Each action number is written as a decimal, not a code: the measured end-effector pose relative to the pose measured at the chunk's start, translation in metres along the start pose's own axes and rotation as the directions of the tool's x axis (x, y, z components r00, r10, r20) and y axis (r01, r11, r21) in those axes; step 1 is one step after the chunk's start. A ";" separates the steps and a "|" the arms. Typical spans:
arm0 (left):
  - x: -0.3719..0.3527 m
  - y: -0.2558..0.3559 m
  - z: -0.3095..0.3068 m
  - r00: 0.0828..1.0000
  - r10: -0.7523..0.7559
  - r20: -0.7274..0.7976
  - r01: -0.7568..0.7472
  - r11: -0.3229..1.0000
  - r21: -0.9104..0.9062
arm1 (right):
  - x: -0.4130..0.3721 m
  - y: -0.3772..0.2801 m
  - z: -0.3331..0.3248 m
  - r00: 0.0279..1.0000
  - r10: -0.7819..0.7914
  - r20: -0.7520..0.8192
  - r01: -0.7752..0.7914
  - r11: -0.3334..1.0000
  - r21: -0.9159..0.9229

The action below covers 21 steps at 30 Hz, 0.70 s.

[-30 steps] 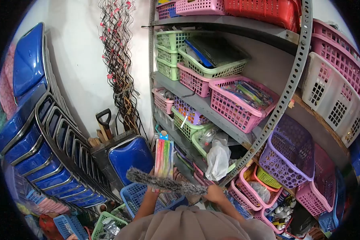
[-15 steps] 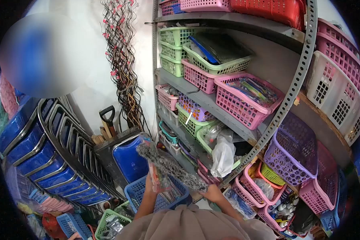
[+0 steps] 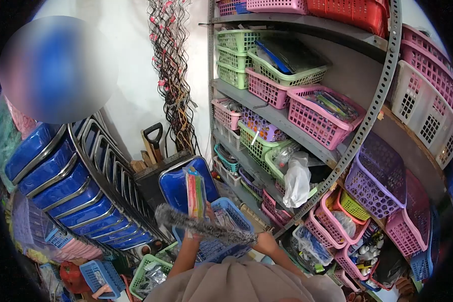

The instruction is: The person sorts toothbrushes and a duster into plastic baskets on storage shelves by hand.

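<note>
A fuzzy grey duster point(image 3: 201, 226) slants across the bottom centre, its right end in my right hand point(image 3: 265, 243), whose fingers are wrapped round it. Behind the duster my left hand point(image 3: 194, 234), partly hidden by it, holds an upright clear packet point(image 3: 195, 191) of colourful strips. Below and behind both hands is a blue basket point(image 3: 234, 214) with packets inside.
Blue stacked chairs point(image 3: 80, 186) stand at the left. A metal shelf point(image 3: 302, 128) with green and pink baskets rises ahead to the right. More baskets, including a purple one point(image 3: 375, 176), are at the right. A hand point(image 3: 102, 291) touches a small blue basket point(image 3: 101, 274) at lower left.
The view has turned left, so the shelf appears farther right. The duster's free end has swung left and down, lying more level. The packet now shows its colourful side more clearly.
</note>
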<state>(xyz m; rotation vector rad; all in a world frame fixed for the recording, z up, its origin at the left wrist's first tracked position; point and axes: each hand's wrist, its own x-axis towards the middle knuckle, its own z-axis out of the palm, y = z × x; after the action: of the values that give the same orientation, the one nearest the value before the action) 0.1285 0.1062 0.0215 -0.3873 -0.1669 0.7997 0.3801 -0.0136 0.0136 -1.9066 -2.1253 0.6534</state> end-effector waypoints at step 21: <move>-0.046 -0.067 0.046 0.848 0.369 0.380 -0.220 -0.407 0.887 | -0.028 0.005 -0.037 0.803 0.358 -0.476 -0.338 0.932 0.131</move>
<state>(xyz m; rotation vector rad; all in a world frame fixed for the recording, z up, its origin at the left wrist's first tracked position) 0.1277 0.0432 0.0900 1.3629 0.8470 1.2122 0.4052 -0.0342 0.0477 -2.1742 -1.4513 0.2161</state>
